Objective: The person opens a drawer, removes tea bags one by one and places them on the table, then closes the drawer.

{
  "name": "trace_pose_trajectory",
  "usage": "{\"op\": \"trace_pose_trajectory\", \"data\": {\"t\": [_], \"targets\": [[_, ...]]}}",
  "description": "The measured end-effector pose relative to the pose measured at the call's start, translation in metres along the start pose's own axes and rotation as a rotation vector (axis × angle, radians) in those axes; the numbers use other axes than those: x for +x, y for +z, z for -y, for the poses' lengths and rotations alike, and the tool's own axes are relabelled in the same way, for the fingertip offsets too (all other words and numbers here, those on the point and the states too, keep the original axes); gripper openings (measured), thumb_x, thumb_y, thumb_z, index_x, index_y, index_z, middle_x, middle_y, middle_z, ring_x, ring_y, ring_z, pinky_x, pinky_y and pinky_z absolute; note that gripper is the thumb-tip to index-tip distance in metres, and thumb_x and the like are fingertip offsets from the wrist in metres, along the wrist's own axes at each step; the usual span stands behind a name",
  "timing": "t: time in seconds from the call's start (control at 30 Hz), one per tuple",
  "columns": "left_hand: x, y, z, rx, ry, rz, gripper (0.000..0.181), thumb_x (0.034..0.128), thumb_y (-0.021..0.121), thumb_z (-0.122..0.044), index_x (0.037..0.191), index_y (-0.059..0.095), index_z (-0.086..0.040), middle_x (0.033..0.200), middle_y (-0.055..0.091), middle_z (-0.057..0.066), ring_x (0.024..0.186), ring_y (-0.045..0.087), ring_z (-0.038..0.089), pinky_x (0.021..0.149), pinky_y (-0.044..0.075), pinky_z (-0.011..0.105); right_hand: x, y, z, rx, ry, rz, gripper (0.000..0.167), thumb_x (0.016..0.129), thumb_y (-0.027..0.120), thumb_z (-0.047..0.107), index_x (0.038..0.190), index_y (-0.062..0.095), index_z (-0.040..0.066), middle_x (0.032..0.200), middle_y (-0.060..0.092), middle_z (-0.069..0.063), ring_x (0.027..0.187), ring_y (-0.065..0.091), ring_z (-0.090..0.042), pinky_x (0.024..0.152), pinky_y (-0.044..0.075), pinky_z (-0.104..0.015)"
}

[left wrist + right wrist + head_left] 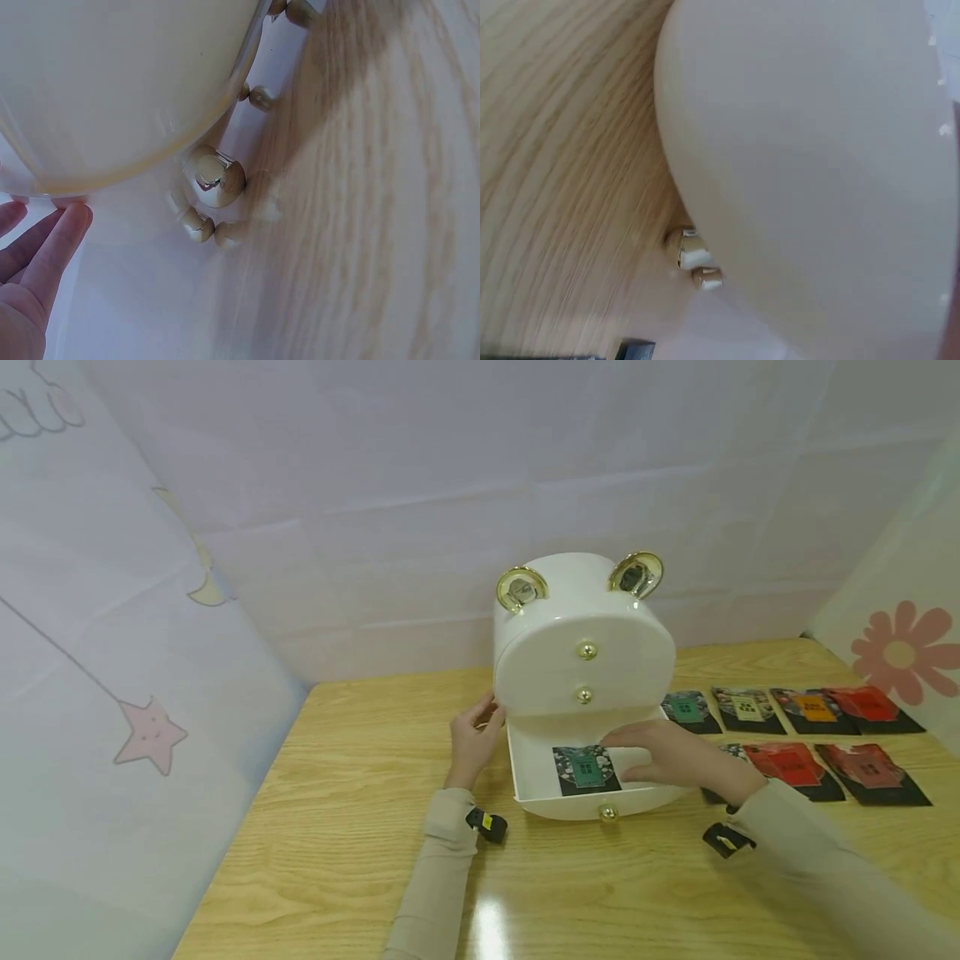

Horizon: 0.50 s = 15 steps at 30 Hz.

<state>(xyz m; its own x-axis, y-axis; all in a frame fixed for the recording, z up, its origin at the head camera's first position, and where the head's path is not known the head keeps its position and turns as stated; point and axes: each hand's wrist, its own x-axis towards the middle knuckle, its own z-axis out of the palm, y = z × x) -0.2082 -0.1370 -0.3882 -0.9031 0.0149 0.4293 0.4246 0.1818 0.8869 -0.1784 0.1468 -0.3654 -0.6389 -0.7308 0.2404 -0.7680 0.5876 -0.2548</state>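
Observation:
A white rounded storage box [540,672] with gold bear-like ears stands on the table, its bottom drawer [531,760] pulled out. Inside the drawer lies a dark flat packet [587,770] with a green label. My right hand [671,760] hovers over the drawer's right part, fingertips beside the packet and thumb apart from the fingers. On the box's left side rests my left hand [474,739]. In the left wrist view its fingertips [75,217] touch the box's lower edge. The right wrist view shows mostly the drawer's white outside [802,172].
Right of the box, several similar packets with coloured labels lie in two rows, among them a red one [795,766] and an orange one [813,708]. Gold knobs [608,813] stick out from the drawer fronts. A fabric backdrop [420,568] hangs behind the wooden table [337,827].

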Motion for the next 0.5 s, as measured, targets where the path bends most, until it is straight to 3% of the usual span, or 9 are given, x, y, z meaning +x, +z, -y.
{"op": "trace_pose_trajectory", "data": {"t": [0.27,0.5], "targets": [[0.0,0.0,0.0,0.0,0.003,0.002,0.033,0.0882,0.054,-0.001,0.119,0.052,0.012,0.098,0.063,0.025,0.083,0.063,0.035,0.07,0.054,0.028,0.019,0.012,-0.003,0.116,0.038,0.168,0.051,0.072,0.077,0.022,0.117,0.061,0.003,0.116,0.061,-0.011,0.107,0.055,-0.033,0.089,0.044,-0.049],[0.0,-0.001,0.001,0.004,0.002,-0.003,0.034,0.0882,0.054,-0.001,0.12,0.052,0.011,0.099,0.063,0.025,0.083,0.063,0.035,0.07,0.054,0.028,0.028,0.026,-0.005,0.062,0.034,0.221,0.056,0.068,0.08,0.018,0.118,0.06,0.002,0.116,0.06,-0.013,0.104,0.057,-0.03,0.088,0.045,-0.045]]}}
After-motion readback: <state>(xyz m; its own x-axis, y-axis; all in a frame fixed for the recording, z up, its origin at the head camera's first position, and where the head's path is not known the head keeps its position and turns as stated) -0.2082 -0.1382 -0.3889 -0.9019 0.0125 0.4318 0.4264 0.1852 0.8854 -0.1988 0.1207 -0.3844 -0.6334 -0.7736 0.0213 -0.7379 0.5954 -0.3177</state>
